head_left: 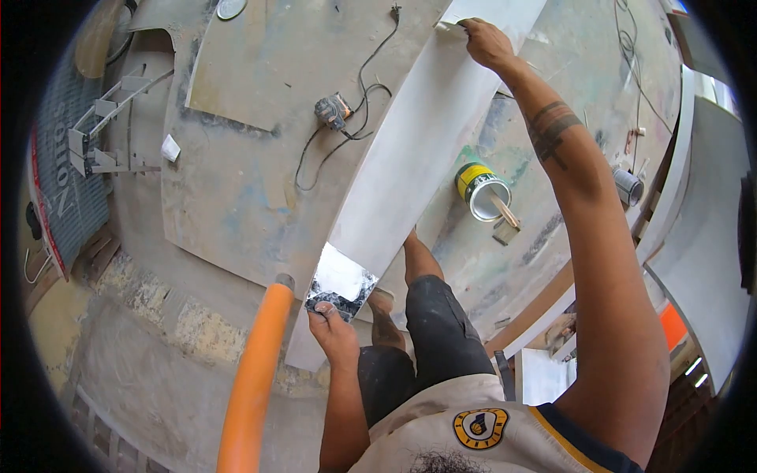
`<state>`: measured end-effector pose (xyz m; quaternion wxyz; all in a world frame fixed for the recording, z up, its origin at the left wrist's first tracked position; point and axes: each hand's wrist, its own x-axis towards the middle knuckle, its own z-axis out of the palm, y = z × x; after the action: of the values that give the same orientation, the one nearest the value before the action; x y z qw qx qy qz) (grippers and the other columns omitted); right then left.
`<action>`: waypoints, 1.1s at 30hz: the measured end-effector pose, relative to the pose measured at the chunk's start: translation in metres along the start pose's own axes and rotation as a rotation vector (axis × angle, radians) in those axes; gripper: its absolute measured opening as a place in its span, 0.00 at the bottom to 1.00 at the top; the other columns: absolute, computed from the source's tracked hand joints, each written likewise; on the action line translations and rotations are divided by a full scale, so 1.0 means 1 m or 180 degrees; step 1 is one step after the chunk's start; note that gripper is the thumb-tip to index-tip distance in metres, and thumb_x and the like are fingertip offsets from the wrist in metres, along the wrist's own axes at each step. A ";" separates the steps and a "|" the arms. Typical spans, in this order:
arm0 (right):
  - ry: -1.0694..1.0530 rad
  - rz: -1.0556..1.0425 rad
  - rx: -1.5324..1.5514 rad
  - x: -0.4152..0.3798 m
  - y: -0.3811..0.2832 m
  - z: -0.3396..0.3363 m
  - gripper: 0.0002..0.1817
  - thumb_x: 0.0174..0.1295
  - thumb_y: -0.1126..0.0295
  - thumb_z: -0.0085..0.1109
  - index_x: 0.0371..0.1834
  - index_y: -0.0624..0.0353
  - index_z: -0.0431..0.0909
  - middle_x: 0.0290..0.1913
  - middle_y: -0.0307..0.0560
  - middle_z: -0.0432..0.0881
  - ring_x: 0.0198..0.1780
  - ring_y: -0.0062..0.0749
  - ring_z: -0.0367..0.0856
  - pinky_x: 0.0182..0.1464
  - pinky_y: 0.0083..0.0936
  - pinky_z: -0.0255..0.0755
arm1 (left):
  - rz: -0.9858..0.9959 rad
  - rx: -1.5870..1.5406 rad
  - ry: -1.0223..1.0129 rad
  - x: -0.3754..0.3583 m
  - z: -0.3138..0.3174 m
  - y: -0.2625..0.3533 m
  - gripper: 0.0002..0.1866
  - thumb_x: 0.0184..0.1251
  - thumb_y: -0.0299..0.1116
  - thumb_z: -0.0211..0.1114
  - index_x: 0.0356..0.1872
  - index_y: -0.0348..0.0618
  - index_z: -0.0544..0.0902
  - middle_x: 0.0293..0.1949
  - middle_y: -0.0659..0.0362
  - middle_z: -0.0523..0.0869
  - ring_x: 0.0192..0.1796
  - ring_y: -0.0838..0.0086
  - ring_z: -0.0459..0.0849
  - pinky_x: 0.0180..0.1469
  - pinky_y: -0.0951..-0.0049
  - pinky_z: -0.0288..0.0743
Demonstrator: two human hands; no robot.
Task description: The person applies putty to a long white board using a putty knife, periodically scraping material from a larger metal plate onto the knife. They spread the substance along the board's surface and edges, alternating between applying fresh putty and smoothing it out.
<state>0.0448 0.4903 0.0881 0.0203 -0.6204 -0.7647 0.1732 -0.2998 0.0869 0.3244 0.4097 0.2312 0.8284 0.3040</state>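
My left hand (334,337) is closed on the lower edge of a flat putty board (342,276), which is smeared with white paste and dark along its lower part. The board overlaps the near part of a long white panel (414,134) that runs up and away to the right. With my right arm stretched out, my right hand (486,45) grips a thin, pale scraper (451,27) at the panel's far part. My fingers partly hide the scraper.
Right of the panel stands an open can (471,183), a wooden-handled brush (505,213) leaning across its mouth. A corded power tool (333,112) lies to the left. An orange pole (256,378) rises at the front. Metal brackets (98,130) stand far left.
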 end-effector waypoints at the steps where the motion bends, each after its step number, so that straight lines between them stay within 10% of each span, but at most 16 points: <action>1: 0.0137 0.0111 -0.0010 0.004 0.007 -0.001 0.22 0.59 0.77 0.49 0.57 0.53 0.81 0.56 0.49 0.83 0.58 0.48 0.81 0.59 0.40 0.76 | -0.0006 -0.0121 -0.0019 0.000 0.002 0.001 0.20 0.83 0.41 0.47 0.50 0.28 0.75 0.44 0.52 0.83 0.47 0.72 0.80 0.53 0.69 0.73; 25: -0.0239 0.0618 0.0108 0.028 0.013 -0.006 0.25 0.59 0.79 0.49 0.61 0.54 0.78 0.65 0.59 0.76 0.64 0.55 0.75 0.65 0.41 0.71 | -0.0212 -0.0196 0.0003 -0.007 -0.004 -0.021 0.19 0.84 0.40 0.47 0.50 0.30 0.74 0.44 0.54 0.81 0.47 0.74 0.79 0.53 0.71 0.73; 33: 0.0311 -0.0043 -0.0018 -0.001 -0.013 0.025 0.20 0.57 0.77 0.51 0.52 0.55 0.83 0.53 0.50 0.84 0.54 0.52 0.82 0.56 0.44 0.77 | -0.0286 -0.0539 -0.0027 -0.008 -0.009 -0.024 0.18 0.84 0.40 0.47 0.51 0.30 0.73 0.45 0.55 0.81 0.47 0.74 0.79 0.53 0.71 0.73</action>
<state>0.0262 0.4811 0.0685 0.0570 -0.6230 -0.7674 0.1403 -0.3064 0.0620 0.3162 0.4445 0.1597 0.8075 0.3533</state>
